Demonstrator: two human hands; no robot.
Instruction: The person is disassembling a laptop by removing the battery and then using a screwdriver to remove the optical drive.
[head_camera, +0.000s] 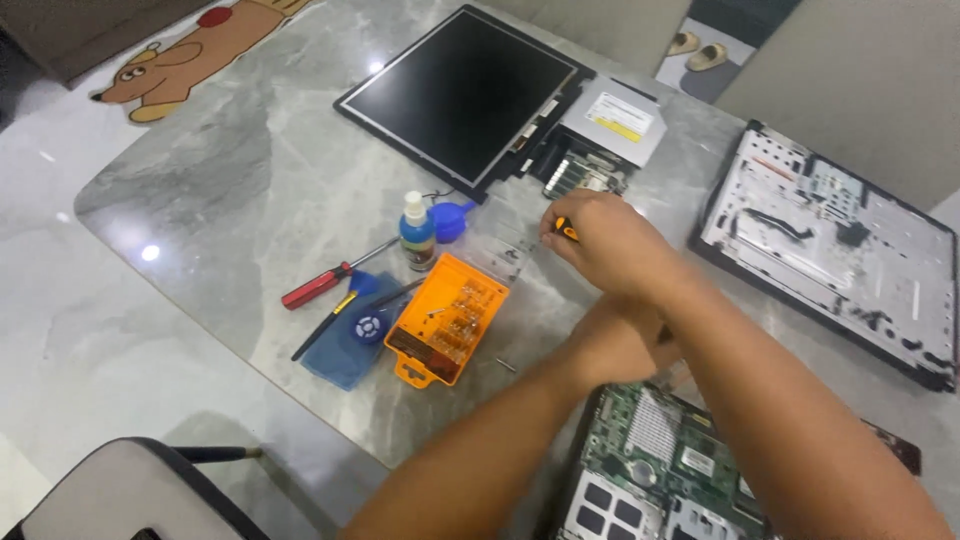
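Observation:
My right hand (612, 246) is over the middle of the marble table (250, 170), its fingers closed on a small orange-handled screwdriver (566, 230). It hovers beside the clear lid (508, 245) of an orange bit case (447, 318). My left forearm crosses under the right arm, and my left hand (628, 338) is mostly hidden there, at the far edge of an opened laptop's green circuit board (650, 455). What the left hand's fingers are doing cannot be seen.
A bare screen panel (465, 90), a silver optical drive (615, 118) and a laptop shell (830, 240) lie at the back and right. A red-handled screwdriver (320, 285), a black tool (335, 322), a blue pouch (345, 360), a small bottle (416, 232) and a loose screw (507, 365) lie left. A chair (130, 490) stands near left.

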